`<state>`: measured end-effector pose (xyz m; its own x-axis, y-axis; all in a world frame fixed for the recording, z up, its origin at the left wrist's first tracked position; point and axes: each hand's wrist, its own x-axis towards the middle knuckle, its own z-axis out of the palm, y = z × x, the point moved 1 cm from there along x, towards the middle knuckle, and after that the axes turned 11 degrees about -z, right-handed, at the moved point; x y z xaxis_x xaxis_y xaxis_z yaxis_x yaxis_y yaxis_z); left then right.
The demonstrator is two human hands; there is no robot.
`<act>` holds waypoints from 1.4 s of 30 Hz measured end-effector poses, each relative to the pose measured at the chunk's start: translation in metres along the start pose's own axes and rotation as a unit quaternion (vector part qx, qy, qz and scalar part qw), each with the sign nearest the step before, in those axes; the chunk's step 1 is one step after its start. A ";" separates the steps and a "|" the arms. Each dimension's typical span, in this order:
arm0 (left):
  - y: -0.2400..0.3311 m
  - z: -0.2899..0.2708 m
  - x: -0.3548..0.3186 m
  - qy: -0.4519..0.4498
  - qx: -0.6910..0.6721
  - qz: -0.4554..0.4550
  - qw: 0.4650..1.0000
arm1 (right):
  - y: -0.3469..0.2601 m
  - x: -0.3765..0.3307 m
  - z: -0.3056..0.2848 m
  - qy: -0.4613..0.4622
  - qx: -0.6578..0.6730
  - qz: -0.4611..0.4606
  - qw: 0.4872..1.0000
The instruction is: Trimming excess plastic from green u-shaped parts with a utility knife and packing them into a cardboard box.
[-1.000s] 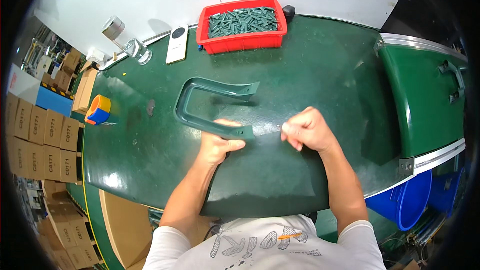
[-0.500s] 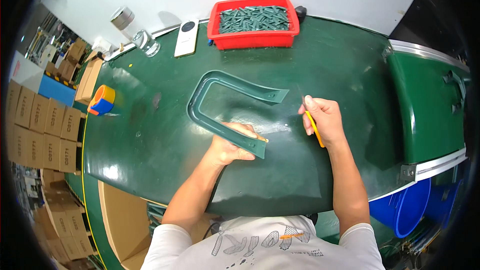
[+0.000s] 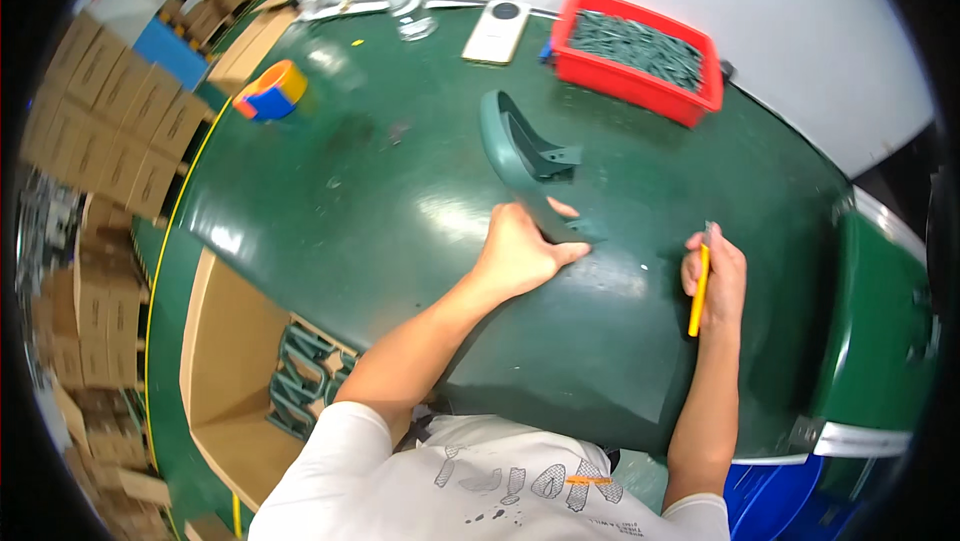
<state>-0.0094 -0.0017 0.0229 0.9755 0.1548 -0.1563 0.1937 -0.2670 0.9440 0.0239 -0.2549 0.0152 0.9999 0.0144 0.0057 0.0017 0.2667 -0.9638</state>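
— Centre of frame: what's the left hand point(image 3: 518, 249) on?

— Green bracket point(image 3: 508, 159), U-shaped channel. Gripped at its near leg, thumb by that leg's end. Piece sits just above mid-frame, over the green table point(image 3: 310, 176).

— Orientation?

— Closed bend at upper left, both leg ends toward the right. Long axis slants upper left to lower right; view is foreshortened. Far leg's end shows a flat tab with holes.

— Right hand point(image 3: 724, 276)?

— Right of centre, fingers closed round a yellow tool point(image 3: 699, 293). Slim, near vertical, thin tip up, butt down and slightly left. Well apart from the bracket.

— Any readable markings?

— White shirt point(image 3: 470, 491), bottom of frame: big patterned outline letters, orange bar across them, small print lower right. Cartons point(image 3: 95, 146) at far left: dark print, too blurred to read.

— Upper right?

— Red bin point(image 3: 622, 89), long side sloping down to the right, full of small green parts point(image 3: 640, 47). White phone-like device point(image 3: 494, 36) to its left, dark round spot at the top end.
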 end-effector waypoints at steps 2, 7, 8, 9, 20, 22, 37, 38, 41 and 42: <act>0.011 -0.020 -0.011 0.055 -0.014 -0.008 0.998 | 0.003 0.001 0.001 -0.001 -0.006 -0.003 1.000; -0.020 -0.089 -0.050 0.264 0.142 0.227 0.927 | 0.007 0.002 -0.005 0.016 0.002 -0.011 1.000; -0.024 -0.108 -0.068 0.291 0.145 0.209 0.922 | 0.010 0.002 -0.008 0.012 0.003 -0.012 1.000; -0.028 -0.126 -0.089 0.341 -0.015 0.148 0.928 | 0.013 0.002 -0.011 0.007 0.003 -0.014 1.000; -0.182 -0.299 -0.338 0.469 -0.005 -0.503 0.726 | 0.021 0.010 -0.022 0.026 -0.017 0.019 0.999; -0.221 -0.295 -0.368 0.422 -0.085 -0.594 0.679 | 0.026 0.020 -0.034 -0.012 -0.013 0.019 1.000; -0.380 -0.237 -0.411 0.284 -0.131 -0.743 0.591 | 0.002 -0.013 0.033 -0.004 -0.167 -0.050 0.985; -0.382 -0.231 -0.411 0.272 -0.136 -0.746 0.592 | 0.001 -0.012 0.035 0.000 -0.173 -0.049 0.984; -0.409 -0.214 -0.422 0.174 -0.169 -0.772 0.587 | 0.000 -0.010 0.042 0.045 -0.214 -0.043 0.975; -0.415 -0.210 -0.426 0.147 -0.188 -0.781 0.578 | -0.001 -0.010 0.045 0.037 -0.220 -0.042 0.974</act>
<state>-0.5273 0.2424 -0.2411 -0.4281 0.0981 -0.8984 0.7234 0.6331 -0.2755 0.0134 -0.2117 0.0277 0.9944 -0.0626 0.0854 0.0733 -0.1753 -0.9818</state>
